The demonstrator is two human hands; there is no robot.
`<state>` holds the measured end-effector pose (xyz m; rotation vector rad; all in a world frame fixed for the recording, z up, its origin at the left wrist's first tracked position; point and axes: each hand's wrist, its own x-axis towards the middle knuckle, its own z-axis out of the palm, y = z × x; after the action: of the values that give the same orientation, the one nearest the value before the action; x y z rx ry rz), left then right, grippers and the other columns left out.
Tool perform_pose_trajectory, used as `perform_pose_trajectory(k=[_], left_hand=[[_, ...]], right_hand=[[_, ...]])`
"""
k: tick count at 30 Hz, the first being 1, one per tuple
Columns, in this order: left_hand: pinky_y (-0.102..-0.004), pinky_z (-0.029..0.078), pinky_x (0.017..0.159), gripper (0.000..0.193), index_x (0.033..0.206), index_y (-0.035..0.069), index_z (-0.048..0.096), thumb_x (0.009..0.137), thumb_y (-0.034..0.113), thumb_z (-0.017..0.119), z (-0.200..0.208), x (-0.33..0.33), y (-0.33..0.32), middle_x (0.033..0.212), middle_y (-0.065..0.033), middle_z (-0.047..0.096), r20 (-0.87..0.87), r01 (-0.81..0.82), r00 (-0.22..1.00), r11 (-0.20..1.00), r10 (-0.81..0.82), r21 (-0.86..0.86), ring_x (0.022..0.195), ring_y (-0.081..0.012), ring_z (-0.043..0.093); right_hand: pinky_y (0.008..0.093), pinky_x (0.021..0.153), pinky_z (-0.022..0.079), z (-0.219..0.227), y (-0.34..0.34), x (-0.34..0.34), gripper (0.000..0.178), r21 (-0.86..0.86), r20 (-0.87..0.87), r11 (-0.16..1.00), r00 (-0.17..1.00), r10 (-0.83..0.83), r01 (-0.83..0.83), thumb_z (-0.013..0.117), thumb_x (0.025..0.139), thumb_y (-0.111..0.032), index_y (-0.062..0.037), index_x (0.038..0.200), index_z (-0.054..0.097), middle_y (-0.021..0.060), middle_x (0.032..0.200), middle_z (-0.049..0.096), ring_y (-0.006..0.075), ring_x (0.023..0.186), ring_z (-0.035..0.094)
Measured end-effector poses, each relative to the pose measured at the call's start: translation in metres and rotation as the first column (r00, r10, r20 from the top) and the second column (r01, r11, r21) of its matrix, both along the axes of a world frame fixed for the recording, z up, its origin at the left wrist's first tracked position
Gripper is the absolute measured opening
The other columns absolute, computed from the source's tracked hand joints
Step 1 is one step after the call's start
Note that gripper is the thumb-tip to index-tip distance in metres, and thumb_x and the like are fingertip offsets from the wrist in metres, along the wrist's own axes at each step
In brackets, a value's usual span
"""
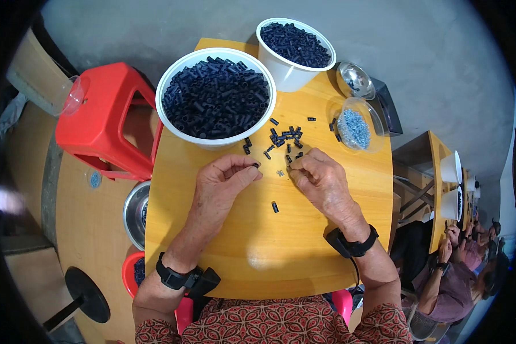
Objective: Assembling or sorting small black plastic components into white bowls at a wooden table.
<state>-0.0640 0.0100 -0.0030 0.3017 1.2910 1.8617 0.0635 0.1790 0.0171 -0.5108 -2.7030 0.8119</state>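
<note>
My left hand (226, 178) is over the middle of the yellow table, thumb and fingers pinched on a small black plastic tube (256, 165) that mostly hides in the grip. Across from it, my right hand (324, 180) has its fingers curled together. Its fingertips touch or lie right beside another black piece (289, 159); whether they hold anything is hidden. Between the hands lie a few tiny silvery metal parts (280, 173). A loose pile of black tubes (286, 136) spreads just beyond my fingers, and one single tube (275, 207) lies nearer to me.
Two white tubs (161, 109) (295, 80) heaped with black tubes stand at the back. A clear dish (352, 126) of small silvery-blue parts and a metal bowl (355, 80) are at the right. A red stool (100, 114) stands left. People sit at another table (437, 200) on the right.
</note>
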Motion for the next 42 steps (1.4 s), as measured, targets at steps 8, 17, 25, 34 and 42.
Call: perform_pose_trajectory(k=[8,17,25,34,42], left_hand=[[-0.0235,0.049,0.079,0.014,0.099,0.0,0.064,0.086,0.005,0.064,-0.006,0.002,0.001,0.087,-0.0055,0.066,-0.026,0.015,1.0,1.0,-0.015,0.017,0.083,-0.0117,0.063],[-0.0205,0.049,0.076,0.013,0.098,-0.002,0.065,0.085,0.002,0.065,-0.007,0.008,0.004,0.089,-0.0031,0.066,-0.047,0.04,0.998,0.999,-0.039,0.023,0.083,-0.0076,0.06],[-0.0204,0.048,0.077,0.014,0.098,-0.002,0.065,0.086,0.004,0.066,-0.005,0.018,0.004,0.091,-0.0022,0.065,-0.125,0.093,0.989,0.991,-0.08,0.097,0.084,-0.0067,0.059],[-0.0224,0.049,0.076,0.015,0.098,-0.001,0.066,0.086,0.007,0.066,-0.008,0.025,0.004,0.091,-0.0032,0.067,-0.263,0.107,0.961,0.991,-0.081,0.086,0.084,-0.0074,0.061],[-0.0235,0.05,0.075,0.014,0.096,-0.001,0.066,0.084,0.006,0.066,0.0,0.026,0.001,0.09,-0.0053,0.068,-0.414,0.053,0.91,0.998,-0.034,0.035,0.083,-0.0089,0.062]], right_hand=[[0.0373,0.067,0.049,-0.005,0.008,-0.006,0.012,0.26,0.004,0.955,0.989,0.15,-0.146,0.069,0.072,-0.007,-0.0041,0.083,0.065,0.0076,0.081,0.055,0.0268,0.079,0.058],[0.032,0.065,0.048,0.003,0.004,-0.009,0.012,0.332,-0.04,0.925,0.977,0.21,-0.185,0.067,0.073,-0.001,-0.0045,0.084,0.064,0.0073,0.08,0.054,0.0232,0.075,0.057],[0.0209,0.066,0.048,0.03,-0.026,0.006,0.008,-0.759,-0.221,0.647,0.963,-0.155,-0.07,0.063,0.082,0.006,-0.0005,0.087,0.061,0.0037,0.09,0.064,0.0081,0.08,0.06],[0.0235,0.073,0.05,0.033,-0.027,0.009,0.013,-0.6,-0.235,0.784,0.972,0.02,-0.161,0.066,0.081,0.006,-0.0002,0.093,0.064,0.0048,0.092,0.064,0.0099,0.082,0.061],[0.0228,0.073,0.05,0.036,-0.031,0.009,0.012,-0.622,-0.134,0.781,0.99,-0.034,-0.057,0.064,0.082,0.006,0.0003,0.093,0.064,0.0035,0.091,0.065,0.0093,0.082,0.061]])
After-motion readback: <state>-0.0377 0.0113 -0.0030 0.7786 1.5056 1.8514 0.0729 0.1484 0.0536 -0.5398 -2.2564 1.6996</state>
